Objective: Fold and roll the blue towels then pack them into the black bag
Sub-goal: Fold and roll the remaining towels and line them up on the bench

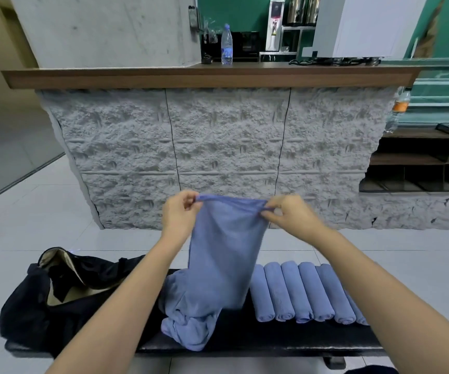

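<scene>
Left hand (180,211) and right hand (290,214) pinch a blue towel (226,252) hanging between black bag (29,306) and rolled towels (307,292).

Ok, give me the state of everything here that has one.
Left hand, pinching one top corner of the held towel.
Right hand, pinching the other top corner.
Held towel, unrolled, hanging between both hands.
Rolled towels, side by side on the bench.
Loose towels, crumpled in a heap.
Black bag, mouth open.
Water bottle, upright, capped.
</scene>
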`<state>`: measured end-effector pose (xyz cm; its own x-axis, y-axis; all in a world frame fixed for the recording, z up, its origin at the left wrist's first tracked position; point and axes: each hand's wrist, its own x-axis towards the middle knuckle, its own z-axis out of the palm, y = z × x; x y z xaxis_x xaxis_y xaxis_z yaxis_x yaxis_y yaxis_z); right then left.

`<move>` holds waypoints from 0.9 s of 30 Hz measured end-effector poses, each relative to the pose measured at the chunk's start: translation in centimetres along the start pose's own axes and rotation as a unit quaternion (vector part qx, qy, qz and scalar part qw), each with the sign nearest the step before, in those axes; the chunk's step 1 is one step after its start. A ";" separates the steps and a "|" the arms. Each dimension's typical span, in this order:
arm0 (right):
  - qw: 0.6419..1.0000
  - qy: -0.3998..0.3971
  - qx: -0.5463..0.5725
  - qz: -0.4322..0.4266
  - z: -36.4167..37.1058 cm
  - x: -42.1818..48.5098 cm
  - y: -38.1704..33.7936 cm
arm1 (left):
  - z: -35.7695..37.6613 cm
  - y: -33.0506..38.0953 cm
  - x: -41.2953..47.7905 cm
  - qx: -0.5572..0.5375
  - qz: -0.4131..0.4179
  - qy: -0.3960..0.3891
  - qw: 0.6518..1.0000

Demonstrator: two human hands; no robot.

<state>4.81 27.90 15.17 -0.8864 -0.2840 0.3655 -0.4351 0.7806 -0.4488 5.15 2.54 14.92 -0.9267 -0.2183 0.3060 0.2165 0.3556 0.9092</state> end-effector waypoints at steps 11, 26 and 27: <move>0.970 -0.092 0.202 0.104 0.7 -2.0 1.3 | -1.6 -3.6 -0.8 -0.047 -0.161 -0.237 0.957; 0.969 -0.061 0.201 0.128 1.1 -0.2 1.6 | -0.4 -4.1 0.4 -0.111 -0.070 -0.179 0.975; 0.972 -0.020 0.204 0.116 1.4 0.1 1.8 | -0.2 -3.9 0.9 -0.117 -0.051 -0.164 0.978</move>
<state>3.68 28.51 13.27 -0.9700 -0.1538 0.1882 -0.2421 0.5434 -0.8038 3.53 0.74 11.75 -0.9877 0.0749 0.1373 0.1457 0.1216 0.9818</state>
